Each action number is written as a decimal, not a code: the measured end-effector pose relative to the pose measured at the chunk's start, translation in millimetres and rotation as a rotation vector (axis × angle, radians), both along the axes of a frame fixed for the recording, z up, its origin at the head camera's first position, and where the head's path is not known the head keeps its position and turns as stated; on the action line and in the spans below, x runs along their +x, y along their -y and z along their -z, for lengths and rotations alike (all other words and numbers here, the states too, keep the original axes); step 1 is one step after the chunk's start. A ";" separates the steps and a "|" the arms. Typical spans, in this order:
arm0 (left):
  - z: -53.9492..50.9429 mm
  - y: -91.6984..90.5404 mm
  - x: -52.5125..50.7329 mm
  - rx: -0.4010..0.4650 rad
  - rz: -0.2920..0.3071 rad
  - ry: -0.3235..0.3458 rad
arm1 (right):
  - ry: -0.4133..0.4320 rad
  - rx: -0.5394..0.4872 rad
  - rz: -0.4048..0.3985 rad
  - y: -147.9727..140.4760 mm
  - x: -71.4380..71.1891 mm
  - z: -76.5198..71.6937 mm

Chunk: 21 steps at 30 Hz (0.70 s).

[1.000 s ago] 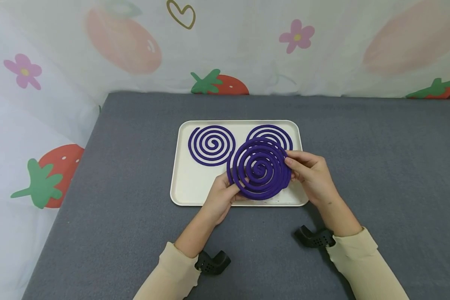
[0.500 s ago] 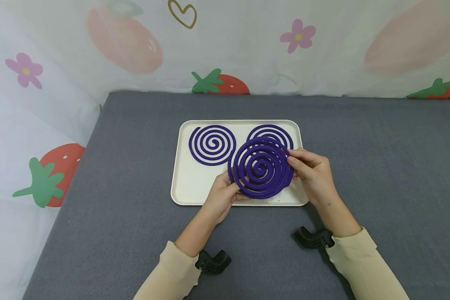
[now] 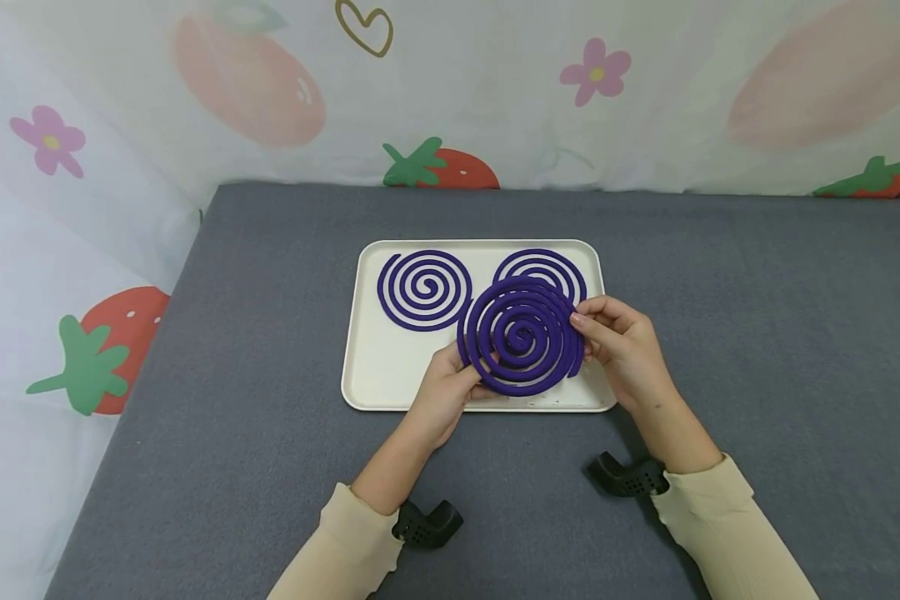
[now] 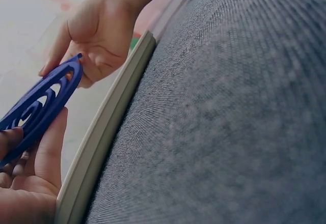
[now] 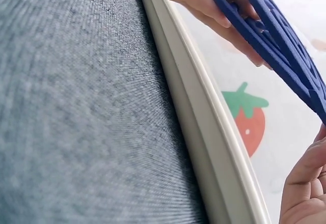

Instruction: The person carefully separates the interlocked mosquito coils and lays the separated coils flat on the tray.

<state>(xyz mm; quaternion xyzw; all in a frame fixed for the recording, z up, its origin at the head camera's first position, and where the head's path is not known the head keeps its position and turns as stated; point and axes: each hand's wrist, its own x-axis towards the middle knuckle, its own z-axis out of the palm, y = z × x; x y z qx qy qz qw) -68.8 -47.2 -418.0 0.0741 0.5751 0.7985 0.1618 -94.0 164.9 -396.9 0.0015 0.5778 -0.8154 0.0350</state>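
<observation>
A pair of purple mosquito coils (image 3: 521, 336), nested or stacked face to face, is held tilted above the front right of a white tray (image 3: 397, 400). My left hand (image 3: 442, 387) grips them at the lower left, thumb on top and fingers underneath. At their right edge, my right hand (image 3: 626, 346) pinches the rim between thumb and fingers. In the left wrist view the coils (image 4: 66, 89) appear edge-on, slightly apart at one end. Another purple coil (image 3: 429, 287) lies flat at the tray's back left. A further coil (image 3: 540, 252) at the back right is partly hidden behind the held pair.
Grey cloth (image 3: 757, 350) covers the table around the tray. A white curtain (image 3: 480, 92) printed with strawberries and flowers hangs along the back and left sides. A black wrist camera (image 3: 427, 525) sits at the left cuff, and another black wrist camera (image 3: 630, 475) at the right.
The right hand moves slightly right, then back left, at the coils' edge. The held coils shift against each other a little, and one coil's outer end now shows at the lower right.
</observation>
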 end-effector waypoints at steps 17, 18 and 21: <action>-0.2 0.1 -0.8 0.060 -0.005 0.028 | -0.096 -0.037 0.017 0.1 1.3 0.8; 0.0 0.0 -0.7 0.057 -0.006 0.026 | -0.099 -0.041 0.020 0.1 1.3 1.0; -0.1 -0.1 -0.7 0.048 -0.008 0.016 | -0.107 -0.057 0.024 0.3 1.1 1.2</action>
